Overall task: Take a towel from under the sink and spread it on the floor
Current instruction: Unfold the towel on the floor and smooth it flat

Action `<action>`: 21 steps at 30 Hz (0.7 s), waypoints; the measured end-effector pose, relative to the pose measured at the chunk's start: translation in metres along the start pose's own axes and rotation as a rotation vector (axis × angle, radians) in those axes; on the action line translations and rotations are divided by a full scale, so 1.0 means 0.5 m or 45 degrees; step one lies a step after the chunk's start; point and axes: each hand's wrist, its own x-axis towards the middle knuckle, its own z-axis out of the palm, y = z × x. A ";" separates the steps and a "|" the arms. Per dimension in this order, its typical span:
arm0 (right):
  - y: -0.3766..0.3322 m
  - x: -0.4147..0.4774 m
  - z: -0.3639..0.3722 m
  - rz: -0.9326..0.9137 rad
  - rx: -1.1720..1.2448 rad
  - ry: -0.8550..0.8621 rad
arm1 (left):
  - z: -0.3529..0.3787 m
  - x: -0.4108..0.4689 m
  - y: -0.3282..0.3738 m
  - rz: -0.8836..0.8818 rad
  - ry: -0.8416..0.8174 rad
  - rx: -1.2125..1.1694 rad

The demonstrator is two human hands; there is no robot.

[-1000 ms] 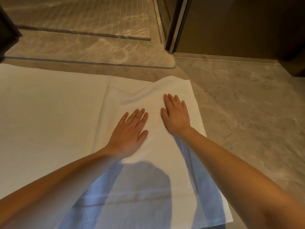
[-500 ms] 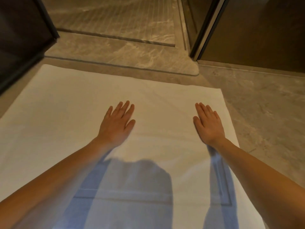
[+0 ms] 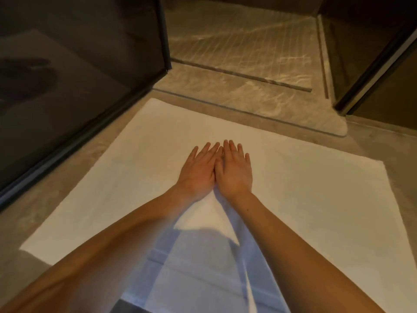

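Note:
A white towel (image 3: 304,190) lies flat and unfolded on the marble floor, filling the middle of the view. My left hand (image 3: 198,170) and my right hand (image 3: 234,170) rest palm down on its centre, side by side and touching at the thumbs, fingers stretched out and slightly apart. Neither hand grips any cloth. My forearms and their shadow cover the near part of the towel.
A dark glass panel (image 3: 79,75) with a black frame stands close along the towel's left side. Beyond the far edge a raised marble threshold (image 3: 248,102) leads into a shower floor. A dark door frame (image 3: 370,71) rises at the right. Bare floor (image 3: 401,154) lies right of the towel.
The folded right part of the towel was opened out flat. My hands then came from wide apart to meet at the towel's centre, and the view swung left.

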 end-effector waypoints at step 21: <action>0.009 0.151 0.092 -0.072 -0.228 -0.099 | -0.021 0.016 -0.388 -0.428 -0.023 -0.019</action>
